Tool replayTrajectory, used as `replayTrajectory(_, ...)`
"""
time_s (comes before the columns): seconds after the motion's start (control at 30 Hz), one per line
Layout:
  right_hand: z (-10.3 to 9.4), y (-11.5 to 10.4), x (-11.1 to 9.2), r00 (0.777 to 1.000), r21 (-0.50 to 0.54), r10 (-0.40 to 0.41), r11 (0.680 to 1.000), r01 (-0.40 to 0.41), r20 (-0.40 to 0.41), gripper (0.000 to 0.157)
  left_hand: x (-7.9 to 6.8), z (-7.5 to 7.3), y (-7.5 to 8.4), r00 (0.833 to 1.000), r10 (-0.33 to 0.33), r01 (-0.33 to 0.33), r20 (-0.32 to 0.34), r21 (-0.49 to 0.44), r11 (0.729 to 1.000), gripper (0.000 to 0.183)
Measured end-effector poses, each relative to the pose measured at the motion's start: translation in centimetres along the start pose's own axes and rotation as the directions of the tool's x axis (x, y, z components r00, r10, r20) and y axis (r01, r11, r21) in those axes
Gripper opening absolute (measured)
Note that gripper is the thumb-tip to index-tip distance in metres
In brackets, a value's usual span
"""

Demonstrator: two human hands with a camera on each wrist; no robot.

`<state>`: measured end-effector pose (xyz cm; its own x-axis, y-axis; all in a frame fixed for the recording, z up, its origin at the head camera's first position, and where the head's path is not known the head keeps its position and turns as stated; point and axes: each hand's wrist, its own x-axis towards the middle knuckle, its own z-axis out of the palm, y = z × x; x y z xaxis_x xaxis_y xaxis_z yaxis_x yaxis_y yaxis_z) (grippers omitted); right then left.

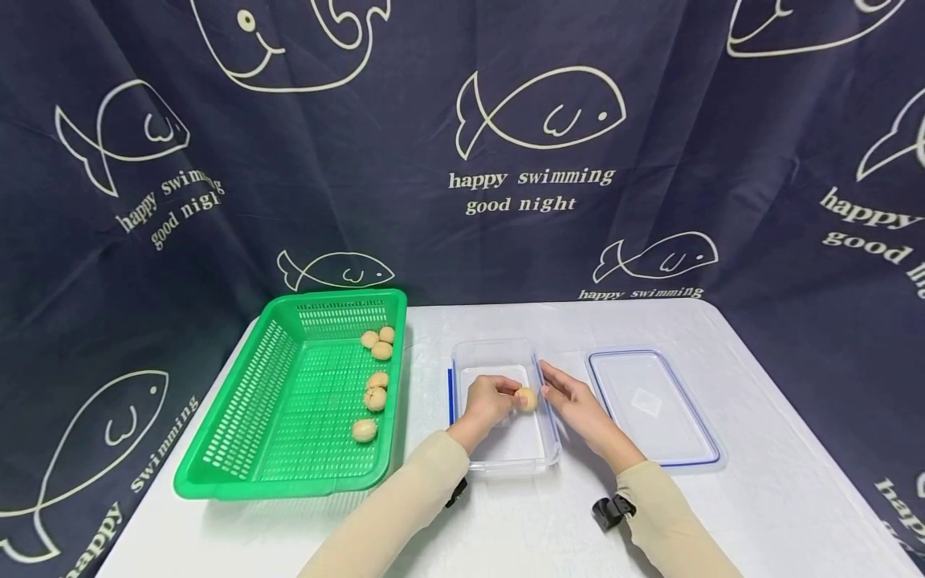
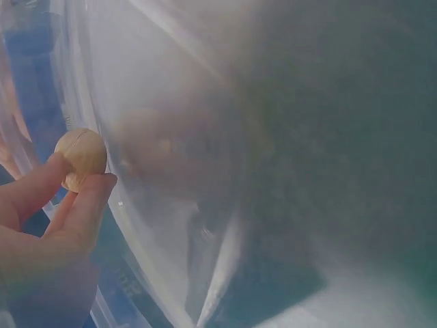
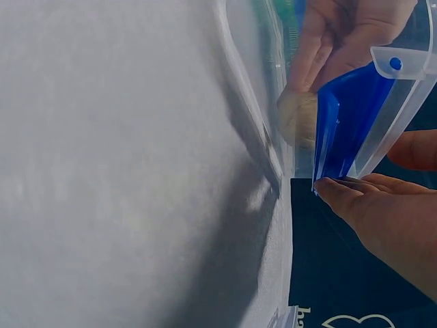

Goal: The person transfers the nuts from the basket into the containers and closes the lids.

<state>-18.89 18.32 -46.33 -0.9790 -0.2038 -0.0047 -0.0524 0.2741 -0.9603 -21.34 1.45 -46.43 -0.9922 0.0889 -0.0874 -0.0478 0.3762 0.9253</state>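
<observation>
My left hand [image 1: 488,405] pinches a walnut [image 1: 528,400] between thumb and fingertips, inside a clear plastic box [image 1: 506,466]. The left wrist view shows the pale walnut [image 2: 83,158] with its seam, close to the clear wall. My right hand [image 1: 580,409] is at the box's right side, fingers extended against it. In the right wrist view, its fingertips [image 3: 334,191] touch a blue locking flap [image 3: 351,113] of the box, and the thumb stands apart. Through the clear wall, the left hand [image 3: 341,48] and the walnut are visible.
A green plastic basket [image 1: 186,474] stands at the left with several walnuts [image 1: 375,398] along its right side. A clear lid [image 1: 654,409] with a blue seal lies on the white table [image 1: 780,498] at the right. Behind hangs a dark curtain [image 1: 405,185] printed with fish.
</observation>
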Motion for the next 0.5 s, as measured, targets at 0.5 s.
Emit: replayTrajectory(0.5,0.00,0.06,-0.10,1.000,0.013,-0.013,1.000,0.013,-0.001,0.051,0.32,-0.10,-0.22,1.000,0.011,-0.011,0.001,0.022,1.000,0.025)
